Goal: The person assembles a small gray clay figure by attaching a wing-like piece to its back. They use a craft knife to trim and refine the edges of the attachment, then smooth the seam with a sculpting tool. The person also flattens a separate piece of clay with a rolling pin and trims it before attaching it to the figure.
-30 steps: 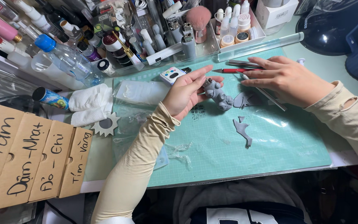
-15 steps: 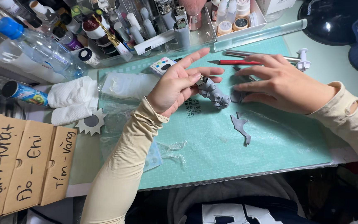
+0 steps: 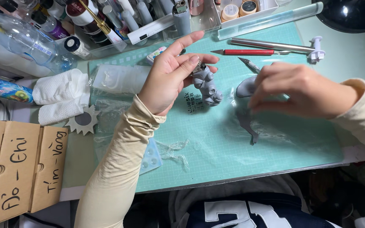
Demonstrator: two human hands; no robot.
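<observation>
- Since a moment ago, right hand (image 3: 303, 90) has pulled away from the grey figure (image 3: 206, 84), fingers bunched over a grey piece (image 3: 246, 87); grip hidden.
- Left hand (image 3: 170, 76) pinches the figure's top, other fingers spread.
- Figure stands on the green mat (image 3: 233, 147).
- Red knife (image 3: 241, 52) lies behind.

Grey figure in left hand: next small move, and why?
Probably bring the pale grey piece across to the grey figure. The left hand holds the figure upright on the green cutting mat; the right hand grips the piece beside it, with a gap between them.
</observation>
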